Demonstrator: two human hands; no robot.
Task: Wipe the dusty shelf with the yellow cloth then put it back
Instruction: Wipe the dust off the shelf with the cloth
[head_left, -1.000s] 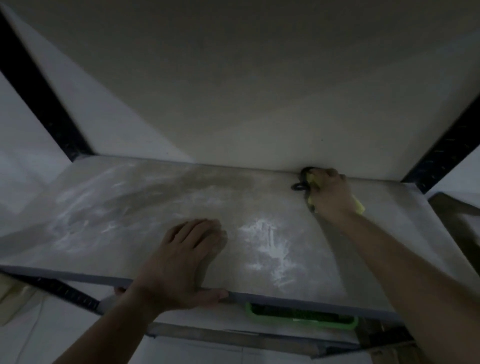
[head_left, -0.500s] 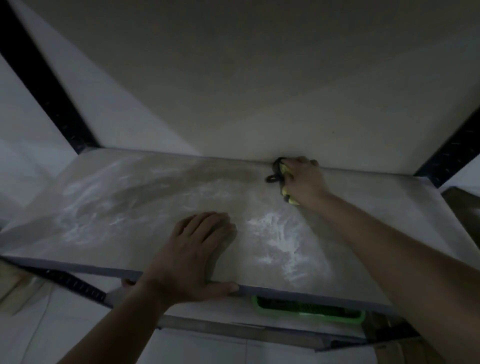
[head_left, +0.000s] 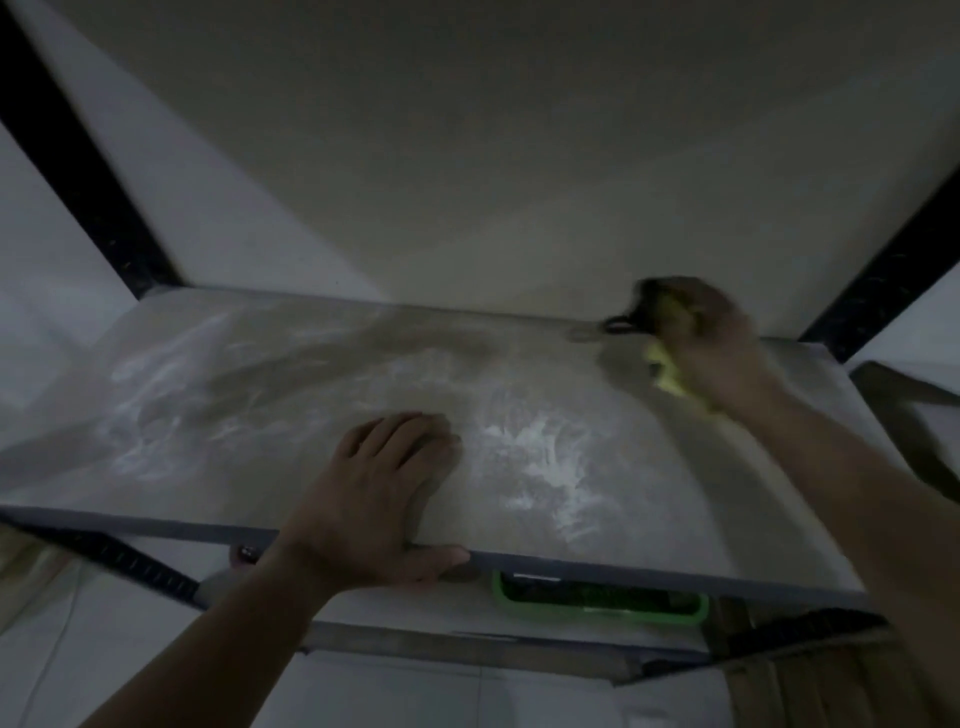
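Observation:
A grey shelf board (head_left: 260, 405) fills the middle of the view, streaked with white dust, with a thick white patch right of centre. My right hand (head_left: 711, 343) is at the shelf's back right by the wall, motion-blurred, closed on the yellow cloth (head_left: 665, 371), which shows below the fingers; a dark loop hangs from it to the left. My left hand (head_left: 384, 483) lies flat on the front of the board, palm down, with the thumb hooked over the front edge.
Black metal uprights (head_left: 88, 171) (head_left: 883, 280) stand at the back corners. A pale wall rises behind the shelf. Under the front edge a green tray (head_left: 597, 608) sits on a lower shelf. A cardboard box (head_left: 831, 680) is at the lower right.
My right hand has swept the cloth to the right along the back edge after reaching further left half a second ago. The left hand stays planted on the front edge.

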